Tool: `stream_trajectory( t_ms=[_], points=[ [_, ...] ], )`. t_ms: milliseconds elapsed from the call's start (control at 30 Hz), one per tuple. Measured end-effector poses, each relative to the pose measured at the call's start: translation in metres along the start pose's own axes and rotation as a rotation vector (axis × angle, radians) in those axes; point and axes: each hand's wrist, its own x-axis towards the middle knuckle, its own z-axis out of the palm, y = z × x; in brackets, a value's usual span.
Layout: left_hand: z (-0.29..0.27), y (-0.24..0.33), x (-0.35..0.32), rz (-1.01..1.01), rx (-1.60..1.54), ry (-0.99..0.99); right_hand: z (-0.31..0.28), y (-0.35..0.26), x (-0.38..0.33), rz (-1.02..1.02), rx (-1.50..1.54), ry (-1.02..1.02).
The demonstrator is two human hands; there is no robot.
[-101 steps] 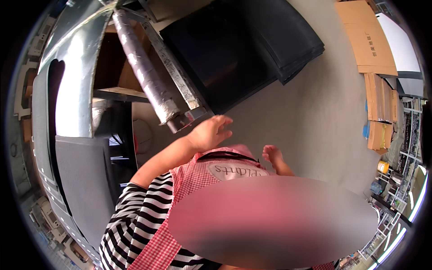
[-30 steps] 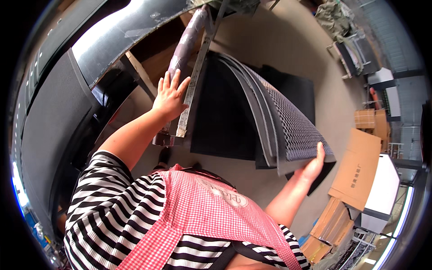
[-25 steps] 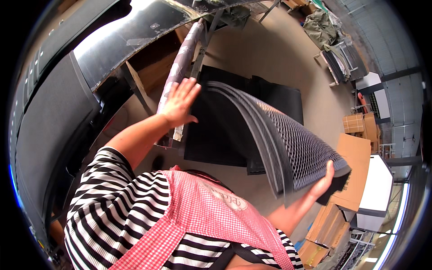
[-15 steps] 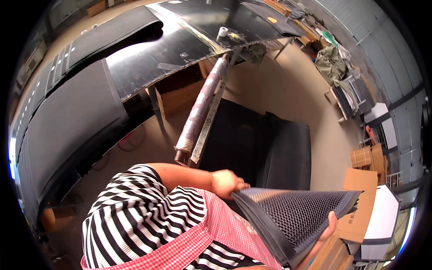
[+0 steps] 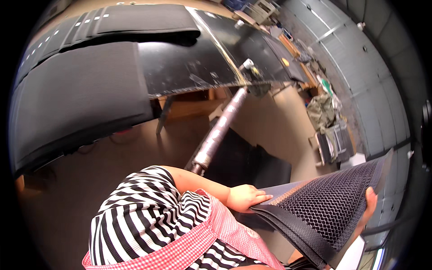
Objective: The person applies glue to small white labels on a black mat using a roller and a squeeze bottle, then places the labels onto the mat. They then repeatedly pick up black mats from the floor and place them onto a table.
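Note:
A dark grey mat with a raised mesh-patterned middle and smooth borders is held up and tilted in front of my body. It looks layered at its near-left edge, like several sheets together. My left hand grips the mat's upper left corner, its fingers lying over the edge. At the opposite, right edge my right hand holds the mat from beneath; a finger or thumb shows over the edge and the rest is hidden behind the mat.
Ahead stands a long black table with stacked dark mats on its left part. A long wrapped roll slopes down from the table edge toward me. Black sheets lie on the floor beyond my hands. Cloth and stacked goods line the right wall.
The mat has been lifted and shifted right, with both hands staying on it. My view has turned, so the table and roll appear lower and farther right.

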Motion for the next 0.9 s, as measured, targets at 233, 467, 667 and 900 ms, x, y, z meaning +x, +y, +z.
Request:
stream_trajectory(
  t_ms=[233,467,667,900],
  points=[
    [-0.145,0.021,-0.051,0.013,0.035,0.511,0.266,-0.168,0.016,-0.382,-0.224,-0.679],
    [-0.264,0.103,-0.181,-0.578,0.606,0.781,0.513,-0.246,-0.102,-0.696,-0.085,-1.1],
    [-0.295,0.101,-0.336,-0.797,0.325,1.596,0.589,-0.084,-0.239,-0.523,0.166,-1.863],
    [-0.275,0.095,-0.402,-1.229,-0.356,1.713,0.559,0.199,-0.194,1.353,0.183,-1.183]
  ],
)
